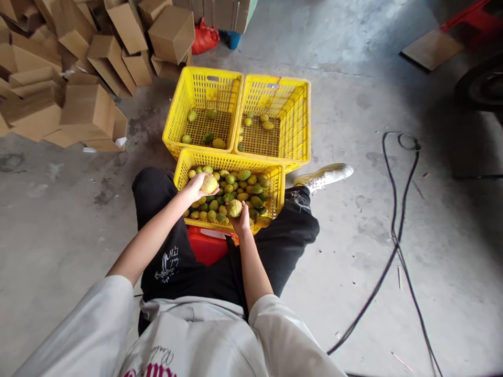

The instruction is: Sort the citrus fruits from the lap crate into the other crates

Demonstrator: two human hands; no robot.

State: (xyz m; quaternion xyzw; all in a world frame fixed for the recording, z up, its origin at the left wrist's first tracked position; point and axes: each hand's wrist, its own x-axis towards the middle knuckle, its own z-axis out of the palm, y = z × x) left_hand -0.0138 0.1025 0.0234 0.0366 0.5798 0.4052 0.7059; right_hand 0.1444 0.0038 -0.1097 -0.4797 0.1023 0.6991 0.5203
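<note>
Concrete floor (393, 78) carries three yellow plastic crates. Left hand (195, 187) grips one yellow-green round fruit (209, 184); right hand (240, 221) grips another (234, 208), both above the full near crate (271, 170). Advisably, support each fruit with a gentle full-finger grip, rotating it to inspect all sides.

Near crate (271, 180) sits between the seated person's knees, full of fruit. Two crates behind it, side by side: left crate (176, 112), right crate (296, 120), few fruit each. Boxes (78, 68) piled far left. Cable (396, 235) on floor, right.
</note>
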